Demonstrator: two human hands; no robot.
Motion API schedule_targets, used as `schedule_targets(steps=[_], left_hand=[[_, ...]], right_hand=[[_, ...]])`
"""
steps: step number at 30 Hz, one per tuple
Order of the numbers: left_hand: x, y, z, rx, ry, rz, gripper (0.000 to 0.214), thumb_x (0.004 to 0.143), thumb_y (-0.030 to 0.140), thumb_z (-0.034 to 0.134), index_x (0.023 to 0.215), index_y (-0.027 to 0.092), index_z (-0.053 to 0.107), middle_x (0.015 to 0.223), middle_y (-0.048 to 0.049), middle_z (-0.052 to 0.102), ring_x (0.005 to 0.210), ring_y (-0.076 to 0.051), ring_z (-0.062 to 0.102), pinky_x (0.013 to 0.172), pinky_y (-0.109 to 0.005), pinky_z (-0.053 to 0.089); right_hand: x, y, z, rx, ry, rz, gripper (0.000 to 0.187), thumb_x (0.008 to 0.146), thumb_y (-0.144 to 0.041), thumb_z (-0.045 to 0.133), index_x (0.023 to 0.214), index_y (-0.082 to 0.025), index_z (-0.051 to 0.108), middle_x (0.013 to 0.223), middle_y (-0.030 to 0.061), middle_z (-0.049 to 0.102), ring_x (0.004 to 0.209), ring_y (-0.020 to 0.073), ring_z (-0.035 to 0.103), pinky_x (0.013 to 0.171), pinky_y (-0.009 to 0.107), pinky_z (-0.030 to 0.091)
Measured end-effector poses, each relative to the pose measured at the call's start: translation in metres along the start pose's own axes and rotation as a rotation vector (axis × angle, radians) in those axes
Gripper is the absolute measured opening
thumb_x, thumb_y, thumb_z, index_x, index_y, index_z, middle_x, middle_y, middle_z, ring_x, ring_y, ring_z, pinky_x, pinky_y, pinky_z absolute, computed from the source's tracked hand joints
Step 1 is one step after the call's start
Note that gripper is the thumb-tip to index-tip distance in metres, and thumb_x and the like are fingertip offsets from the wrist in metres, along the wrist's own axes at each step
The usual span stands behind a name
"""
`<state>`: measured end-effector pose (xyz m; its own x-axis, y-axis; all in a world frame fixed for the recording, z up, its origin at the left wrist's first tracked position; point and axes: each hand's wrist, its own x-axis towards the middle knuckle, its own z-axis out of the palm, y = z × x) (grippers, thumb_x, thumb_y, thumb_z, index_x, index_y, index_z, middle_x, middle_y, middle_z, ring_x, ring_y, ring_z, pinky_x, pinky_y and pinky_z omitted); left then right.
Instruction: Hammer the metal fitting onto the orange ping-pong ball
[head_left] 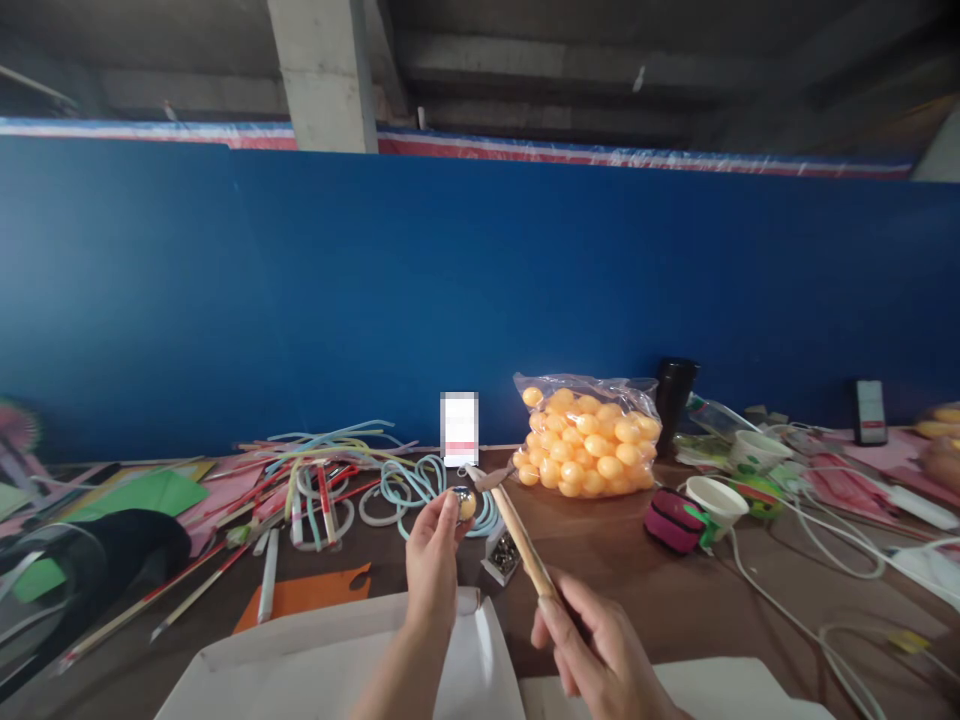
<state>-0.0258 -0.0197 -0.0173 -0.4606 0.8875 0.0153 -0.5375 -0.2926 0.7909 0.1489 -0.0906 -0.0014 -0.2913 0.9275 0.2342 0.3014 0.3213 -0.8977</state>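
My left hand [433, 550] pinches a small round shiny object [466, 504], silver at the rim with a yellowish middle; its exact kind I cannot make out. My right hand [592, 640] is wrapped round the wooden handle of a hammer [525, 545]. The hammer's head points away from me, just right of the round object; whether they touch I cannot tell. Between my hands, on the brown table [600, 560], stands a small open box [501, 556] of dark metal bits, perhaps nails. A white cardboard sheet [337, 650] lies under my left forearm.
A clear bag of orange balls [589, 440] sits behind the hammer. Coiled light-blue tubing [409, 490] and a phone [460, 430] are behind my left hand. To the right are a pink pouch [675, 520], a paper cup [716, 500] and white cables. Sticks and coloured paper clutter the left.
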Motion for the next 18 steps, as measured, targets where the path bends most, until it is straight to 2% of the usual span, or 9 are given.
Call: schedule_targets(steps=[2,6,8,13,18], left_hand=[[0.0008,-0.0011,-0.0005,0.019,-0.004,0.000,0.039,0.069,0.044,0.076,0.092,0.013,0.070,0.086,-0.0058,0.068,0.079,-0.016,0.063,0.078,-0.032,0.051],[0.0023,-0.0034,-0.0021,0.067,-0.033,0.005,0.041,0.071,0.045,0.074,0.098,0.014,0.070,0.093,-0.0077,0.070,0.086,-0.018,0.064,0.079,-0.031,0.050],[0.0022,-0.0039,-0.0029,0.087,-0.034,0.011,0.041,0.072,0.045,0.073,0.100,0.014,0.070,0.094,-0.0081,0.070,0.087,-0.018,0.064,0.080,-0.030,0.049],[0.0015,-0.0040,-0.0042,0.101,-0.035,0.006,0.041,0.073,0.045,0.072,0.101,0.015,0.069,0.096,-0.0086,0.070,0.088,-0.018,0.064,0.081,-0.032,0.049],[0.0021,-0.0035,-0.0041,0.084,-0.025,0.013,0.041,0.072,0.045,0.074,0.100,0.014,0.070,0.096,-0.0084,0.070,0.089,-0.020,0.064,0.081,-0.033,0.050]], right_hand=[[0.0005,-0.0011,-0.0008,-0.024,-0.026,-0.009,0.041,0.096,-0.052,0.039,0.081,-0.018,0.057,0.063,-0.0009,0.059,0.037,0.0074,0.042,0.039,0.019,0.035],[0.0017,-0.0017,-0.0027,-0.079,-0.119,-0.026,0.036,0.097,-0.046,0.039,0.107,-0.017,0.058,0.068,0.0007,0.061,0.045,0.0111,0.051,0.042,0.019,0.041],[0.0014,-0.0008,-0.0028,-0.096,-0.143,-0.038,0.038,0.097,-0.045,0.039,0.113,-0.016,0.057,0.070,0.0015,0.062,0.047,0.0120,0.052,0.044,0.019,0.042],[0.0000,0.0011,-0.0014,-0.065,-0.070,-0.028,0.040,0.097,-0.045,0.038,0.118,-0.016,0.055,0.069,0.0008,0.062,0.042,0.0107,0.050,0.041,0.019,0.040],[0.0010,0.0009,-0.0022,-0.066,-0.090,-0.021,0.038,0.097,-0.045,0.039,0.115,-0.016,0.056,0.069,0.0007,0.062,0.043,0.0110,0.052,0.042,0.019,0.041]])
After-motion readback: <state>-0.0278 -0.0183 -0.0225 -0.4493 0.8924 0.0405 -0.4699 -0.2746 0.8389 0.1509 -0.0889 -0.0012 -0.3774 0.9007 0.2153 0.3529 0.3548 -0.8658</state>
